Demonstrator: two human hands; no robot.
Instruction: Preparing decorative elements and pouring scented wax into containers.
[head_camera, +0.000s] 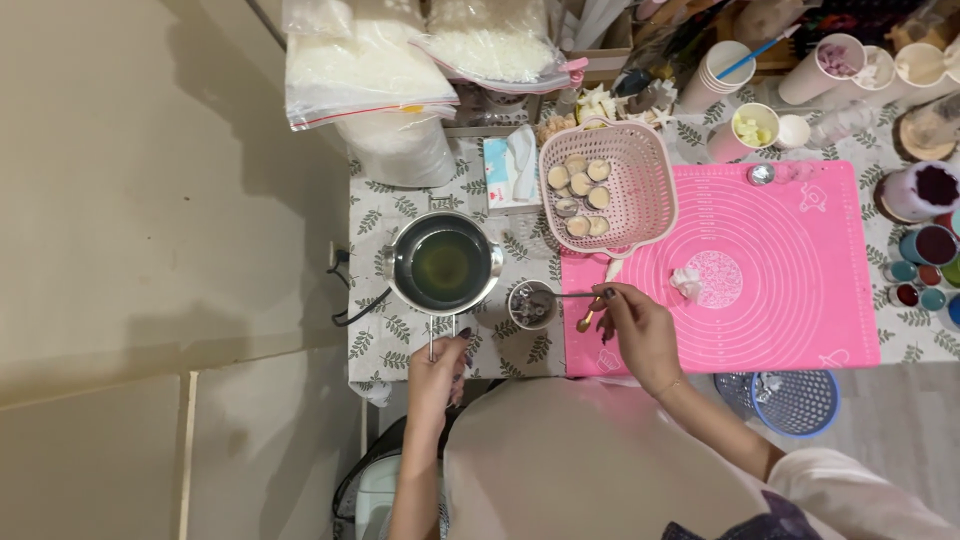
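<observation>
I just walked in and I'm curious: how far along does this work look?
Done: clear yellowish liquid fills the small metal pot, and round shell-like pieces sit in the pink plastic basket. In hand: the left hand grips the pot's handle; the right hand holds a thin metal tool over the small round cup. Left: the pink silicone mat is nearly bare.

Small metal pot (443, 266) of greenish liquid, its handle gripped by left hand (437, 372); small cup (532, 304) beside it, entered by a thin tool, possibly tweezers, held in right hand (640, 330); pink basket (607, 185) of round shells sat on pink mat (780, 290)
</observation>
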